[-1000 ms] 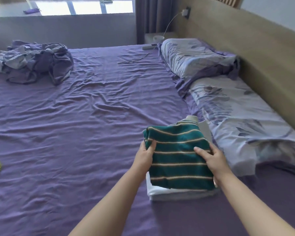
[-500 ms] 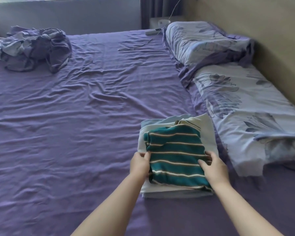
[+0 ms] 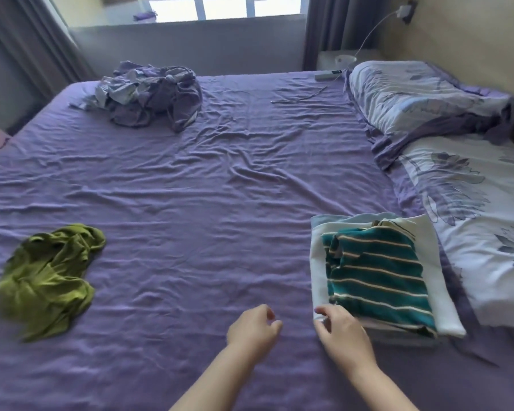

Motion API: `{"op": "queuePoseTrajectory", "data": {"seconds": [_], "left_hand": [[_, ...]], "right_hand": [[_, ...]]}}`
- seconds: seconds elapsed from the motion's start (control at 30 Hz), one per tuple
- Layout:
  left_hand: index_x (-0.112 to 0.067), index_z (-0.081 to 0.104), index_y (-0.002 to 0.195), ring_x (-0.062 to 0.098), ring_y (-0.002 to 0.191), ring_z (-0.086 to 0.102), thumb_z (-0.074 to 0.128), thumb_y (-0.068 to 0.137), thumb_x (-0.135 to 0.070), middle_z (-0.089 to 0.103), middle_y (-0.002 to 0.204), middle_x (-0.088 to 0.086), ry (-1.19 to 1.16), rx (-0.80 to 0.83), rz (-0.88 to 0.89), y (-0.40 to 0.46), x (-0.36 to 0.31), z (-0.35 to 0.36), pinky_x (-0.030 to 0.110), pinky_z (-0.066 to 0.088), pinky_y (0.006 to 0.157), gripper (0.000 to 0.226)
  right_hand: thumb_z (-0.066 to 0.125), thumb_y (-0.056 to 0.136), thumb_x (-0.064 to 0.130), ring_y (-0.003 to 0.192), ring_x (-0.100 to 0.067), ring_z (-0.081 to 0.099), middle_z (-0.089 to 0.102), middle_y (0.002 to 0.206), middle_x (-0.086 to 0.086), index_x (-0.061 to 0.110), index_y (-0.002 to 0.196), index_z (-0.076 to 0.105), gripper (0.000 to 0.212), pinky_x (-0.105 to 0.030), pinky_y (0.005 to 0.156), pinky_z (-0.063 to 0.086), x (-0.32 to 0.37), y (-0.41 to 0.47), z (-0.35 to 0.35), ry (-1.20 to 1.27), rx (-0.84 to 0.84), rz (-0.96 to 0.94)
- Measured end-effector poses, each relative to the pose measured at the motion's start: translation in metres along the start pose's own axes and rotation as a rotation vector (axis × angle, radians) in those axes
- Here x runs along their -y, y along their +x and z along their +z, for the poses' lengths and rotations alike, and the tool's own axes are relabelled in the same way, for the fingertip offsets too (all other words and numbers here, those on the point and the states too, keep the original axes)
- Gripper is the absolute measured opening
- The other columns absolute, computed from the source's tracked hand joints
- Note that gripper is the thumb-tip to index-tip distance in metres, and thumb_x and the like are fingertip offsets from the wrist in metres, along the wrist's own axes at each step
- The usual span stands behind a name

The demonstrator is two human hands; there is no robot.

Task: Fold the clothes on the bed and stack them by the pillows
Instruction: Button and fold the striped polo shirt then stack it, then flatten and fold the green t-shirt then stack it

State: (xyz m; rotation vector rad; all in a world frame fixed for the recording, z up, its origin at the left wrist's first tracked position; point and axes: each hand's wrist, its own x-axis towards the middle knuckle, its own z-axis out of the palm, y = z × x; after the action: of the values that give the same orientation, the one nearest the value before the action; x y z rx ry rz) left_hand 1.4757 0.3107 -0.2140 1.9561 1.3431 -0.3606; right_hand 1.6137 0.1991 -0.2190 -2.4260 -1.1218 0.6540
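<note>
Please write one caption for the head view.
Folded green striped garment tops stack beside pillows; crumpled olive garment awaits.

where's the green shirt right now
In the head view the crumpled green shirt lies unfolded on the purple sheet at the far left, well away from the left hand.

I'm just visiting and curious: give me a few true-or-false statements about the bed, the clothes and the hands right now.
1. The green-and-white striped folded garment lies on top of the stack. True.
2. The crumpled olive-green garment is folded. False: it lies crumpled, far from the stack.
3. The left hand grips the striped garment. False: it holds nothing and is off the stack.
4. The stack sits beside the floral pillows. True.
5. The right hand is at the stack's near corner. True.
</note>
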Motion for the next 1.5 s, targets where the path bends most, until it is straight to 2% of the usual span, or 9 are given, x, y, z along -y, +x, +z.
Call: {"op": "queuePoseTrajectory", "data": {"seconds": [0.23, 0.37, 0.67, 0.83, 1.0, 1.1, 1.27, 1.4, 1.5], "left_hand": [[-0.022, 0.052, 0.119, 0.024, 0.118, 0.053, 0.042, 0.093, -0.043, 0.057, 0.126, 0.001, 0.25, 0.019, -0.018, -0.035, 0.142, -0.025, 0.032, 0.042, 0.091, 0.034], [-0.021, 0.052, 0.118, 0.025, 0.118, 0.052, 0.041, 0.094, -0.043, 0.056, 0.126, 0.002, 0.267, 0.034, -0.071, -0.051, 0.221, -0.044, 0.035, 0.042, 0.093, 0.035], [-0.02, 0.054, 0.118, 0.026, 0.118, 0.054, 0.041, 0.094, -0.041, 0.057, 0.127, 0.003, 0.233, -0.029, -0.189, -0.047, 0.37, -0.126, 0.034, 0.044, 0.09, 0.034], [-0.021, 0.054, 0.119, 0.025, 0.118, 0.053, 0.042, 0.095, -0.04, 0.055, 0.125, 0.001, 0.203, -0.137, -0.233, -0.023, 0.431, -0.174, 0.036, 0.044, 0.09, 0.033], [-0.022, 0.054, 0.125, 0.023, 0.118, 0.05, 0.048, 0.094, -0.039, 0.051, 0.125, 0.004, -0.02, -0.276, -0.299, 0.01, 0.469, -0.206, 0.034, 0.043, 0.093, 0.035], [-0.021, 0.046, 0.133, 0.024, 0.121, 0.048, 0.051, 0.094, -0.036, 0.046, 0.131, 0.005, -0.184, -0.344, -0.311, 0.031, 0.478, -0.212, 0.033, 0.04, 0.095, 0.042], [-0.013, 0.028, 0.142, 0.027, 0.126, 0.044, 0.062, 0.089, -0.03, 0.045, 0.137, 0.013, -0.559, -0.436, -0.373, 0.058, 0.477, -0.211, 0.031, 0.035, 0.099, 0.065], [-0.009, 0.044, 0.133, 0.027, 0.121, 0.051, 0.063, 0.088, -0.026, 0.056, 0.129, 0.011, -0.616, -0.464, -0.434, 0.062, 0.471, -0.212, 0.03, 0.038, 0.096, 0.052], [-0.01, 0.057, 0.126, 0.025, 0.116, 0.053, 0.058, 0.091, -0.024, 0.06, 0.124, 0.01, -0.599, -0.532, -0.371, 0.049, 0.464, -0.22, 0.027, 0.04, 0.092, 0.038]], "right_hand": [[0.046, 0.091, 0.038, 0.12, -0.01, 0.049, 0.051, 0.127, 0.011, 0.031, 0.124, 0.047, 0.034, -0.026, 0.093, 0.037, 0.091, -0.027, 0.089, -0.246, 0.263, -0.105], [0.045, 0.09, 0.039, 0.121, -0.014, 0.048, 0.051, 0.127, 0.008, 0.03, 0.122, 0.049, 0.033, -0.029, 0.094, 0.037, 0.151, -0.039, 0.142, -0.344, 0.37, -0.187], [0.043, 0.089, 0.032, 0.118, -0.02, 0.048, 0.052, 0.125, 0.004, 0.027, 0.122, 0.049, 0.033, -0.032, 0.092, 0.037, 0.298, -0.028, 0.242, -0.432, 0.44, -0.336], [0.044, 0.091, 0.032, 0.115, -0.024, 0.049, 0.053, 0.121, 0.0, 0.022, 0.12, 0.051, 0.031, -0.034, 0.09, 0.039, 0.373, -0.006, 0.283, -0.45, 0.431, -0.386], [0.048, 0.091, 0.034, 0.117, -0.024, 0.046, 0.051, 0.123, -0.002, 0.017, 0.117, 0.053, 0.031, -0.035, 0.088, 0.045, 0.419, 0.019, 0.307, -0.359, 0.407, -0.396], [0.052, 0.09, 0.031, 0.118, -0.024, 0.044, 0.049, 0.124, -0.002, 0.015, 0.116, 0.052, 0.031, -0.036, 0.091, 0.044, 0.432, 0.035, 0.321, -0.306, 0.366, -0.416], [0.056, 0.09, 0.029, 0.128, -0.023, 0.04, 0.042, 0.142, -0.003, 0.016, 0.141, 0.033, 0.057, -0.034, 0.104, 0.036, 0.443, 0.053, 0.347, -0.23, 0.301, -0.331], [0.055, 0.09, 0.028, 0.111, -0.025, 0.054, 0.058, 0.118, -0.005, 0.019, 0.12, 0.054, 0.03, -0.036, 0.092, 0.043, 0.441, 0.053, 0.35, -0.25, 0.24, -0.218], [0.058, 0.09, 0.023, 0.104, -0.029, 0.054, 0.058, 0.107, -0.011, 0.013, 0.109, 0.064, 0.022, -0.034, 0.09, 0.042, 0.44, 0.052, 0.333, -0.056, 0.172, -0.221]]}}
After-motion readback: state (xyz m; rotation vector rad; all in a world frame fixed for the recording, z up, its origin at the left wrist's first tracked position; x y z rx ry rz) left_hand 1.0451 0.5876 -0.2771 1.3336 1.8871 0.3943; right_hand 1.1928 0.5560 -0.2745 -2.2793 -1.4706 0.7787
